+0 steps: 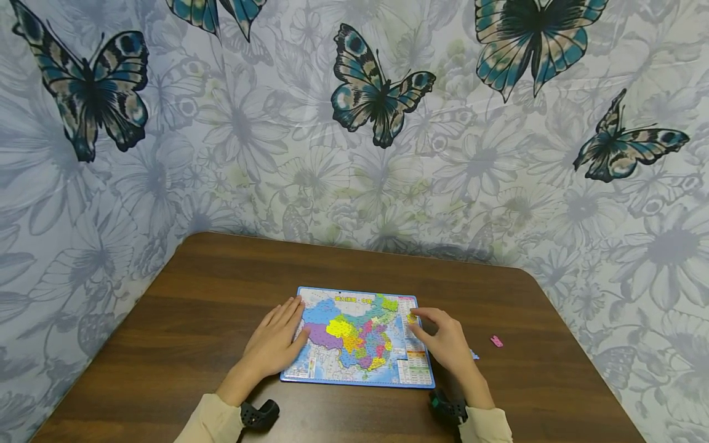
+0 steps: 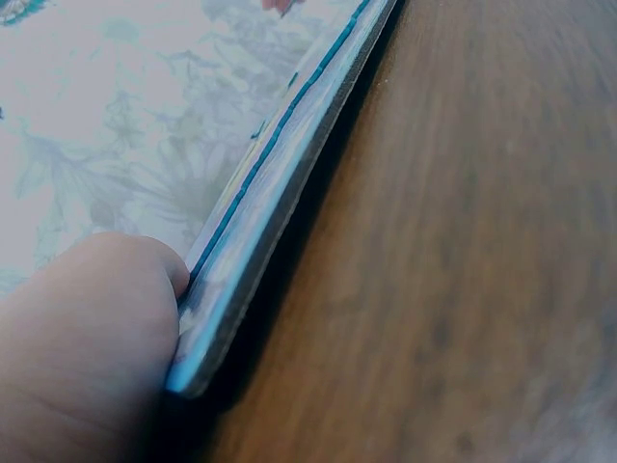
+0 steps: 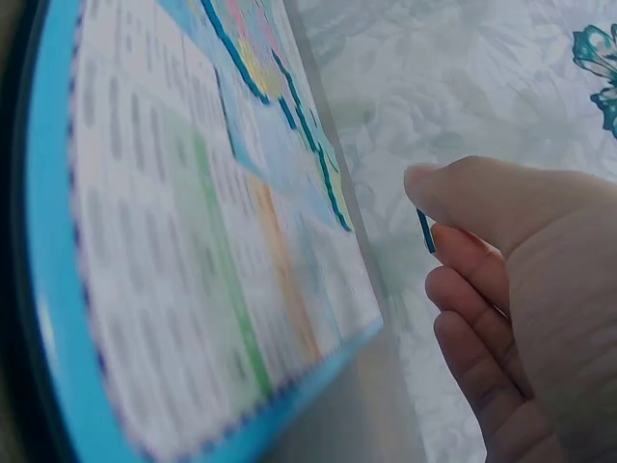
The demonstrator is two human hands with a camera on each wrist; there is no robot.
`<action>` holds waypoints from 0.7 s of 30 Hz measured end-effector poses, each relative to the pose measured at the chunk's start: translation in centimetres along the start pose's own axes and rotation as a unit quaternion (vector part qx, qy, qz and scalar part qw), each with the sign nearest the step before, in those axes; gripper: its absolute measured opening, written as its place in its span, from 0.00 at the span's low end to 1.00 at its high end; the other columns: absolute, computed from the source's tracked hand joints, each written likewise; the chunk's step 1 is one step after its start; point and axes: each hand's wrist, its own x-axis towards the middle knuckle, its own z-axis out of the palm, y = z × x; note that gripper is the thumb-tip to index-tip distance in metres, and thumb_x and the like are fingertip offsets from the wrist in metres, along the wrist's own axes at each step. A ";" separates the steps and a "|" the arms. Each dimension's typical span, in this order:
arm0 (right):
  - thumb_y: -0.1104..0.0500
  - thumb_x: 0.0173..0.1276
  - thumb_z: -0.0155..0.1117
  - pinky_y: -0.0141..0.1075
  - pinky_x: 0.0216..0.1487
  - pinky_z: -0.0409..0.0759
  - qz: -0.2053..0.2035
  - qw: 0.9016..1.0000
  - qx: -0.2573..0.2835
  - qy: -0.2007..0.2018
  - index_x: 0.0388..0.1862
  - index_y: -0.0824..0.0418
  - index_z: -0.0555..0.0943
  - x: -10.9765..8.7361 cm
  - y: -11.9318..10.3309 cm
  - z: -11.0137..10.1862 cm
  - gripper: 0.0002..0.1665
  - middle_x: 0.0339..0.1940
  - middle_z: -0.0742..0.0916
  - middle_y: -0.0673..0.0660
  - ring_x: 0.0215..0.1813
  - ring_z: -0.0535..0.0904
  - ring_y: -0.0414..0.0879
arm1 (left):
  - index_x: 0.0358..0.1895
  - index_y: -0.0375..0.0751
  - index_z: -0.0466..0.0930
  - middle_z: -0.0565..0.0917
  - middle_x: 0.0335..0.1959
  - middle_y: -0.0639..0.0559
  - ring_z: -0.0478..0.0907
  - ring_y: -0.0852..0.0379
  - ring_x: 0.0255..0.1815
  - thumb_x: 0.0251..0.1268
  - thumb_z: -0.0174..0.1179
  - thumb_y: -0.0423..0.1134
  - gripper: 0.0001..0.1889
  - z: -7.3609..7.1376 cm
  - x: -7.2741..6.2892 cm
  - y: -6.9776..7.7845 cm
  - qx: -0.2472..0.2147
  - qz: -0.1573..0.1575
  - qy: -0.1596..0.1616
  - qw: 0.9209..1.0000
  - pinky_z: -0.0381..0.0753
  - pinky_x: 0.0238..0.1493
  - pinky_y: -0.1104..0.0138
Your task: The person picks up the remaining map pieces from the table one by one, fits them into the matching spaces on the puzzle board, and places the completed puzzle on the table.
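Note:
A map puzzle board [image 1: 354,372] with a blue rim lies flat on the table, its coloured regions fitted together in the middle. Over its left edge rests my left hand [image 1: 277,341], fingers straight and thumb spread. The left wrist view shows that hand [image 2: 92,328] against the board's edge [image 2: 260,212]. My right hand [image 1: 445,338] is at the board's right edge and pinches a small yellow puzzle piece [image 1: 412,317] between thumb and index finger. Close up, the right hand [image 3: 549,260] holds this thin piece [image 3: 426,231] edge-on, apart from the board [image 3: 145,241].
A pink puzzle piece [image 1: 496,341] lies on the brown wooden table [image 1: 221,271] right of the board. A light blue piece [image 1: 474,354] shows partly behind the right wrist. Behind the table hangs a butterfly-patterned cloth [image 1: 266,178].

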 end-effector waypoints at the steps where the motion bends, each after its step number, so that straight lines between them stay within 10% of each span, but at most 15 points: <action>1: 0.61 0.63 0.77 0.55 0.55 0.85 -0.003 1.000 0.000 -0.001 0.56 0.58 0.87 0.1 -0.1 0.2 0.21 0.53 0.89 0.56 0.55 0.86 0.55 | 0.79 0.33 0.61 0.60 0.82 0.40 0.56 0.41 0.83 0.79 0.51 0.54 0.36 0.0 0.0 0.0 0.000 0.003 0.005 1.000 0.52 0.82 0.46; 21: 0.59 0.65 0.77 0.51 0.55 0.85 -0.012 0.999 0.039 -0.031 0.54 0.57 0.88 1.1 -2.1 3.5 0.18 0.50 0.90 0.51 0.54 0.85 0.50 | 0.78 0.31 0.62 0.61 0.82 0.39 0.57 0.41 0.83 0.79 0.51 0.53 0.35 0.0 -0.1 0.0 0.005 0.009 0.011 1.000 0.53 0.82 0.47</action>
